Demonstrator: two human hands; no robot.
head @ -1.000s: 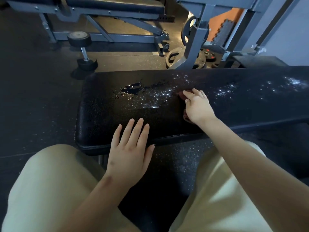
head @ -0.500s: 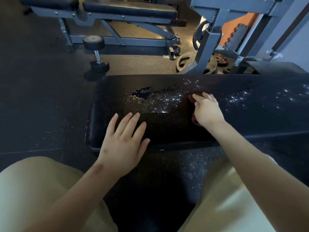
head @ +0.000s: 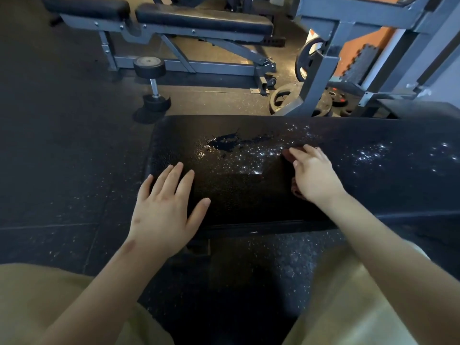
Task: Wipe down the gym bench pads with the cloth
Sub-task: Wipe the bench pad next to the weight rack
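No text, label, brand, number or sign can be read anywhere in the view. Small red marks are seen on the weight plates (head: pixel 334 99) lying on the floor (head: pixel 62 170) behind the padded surface (head: pixel 249 195), but they are too small and dim to be made out as letters or figures.
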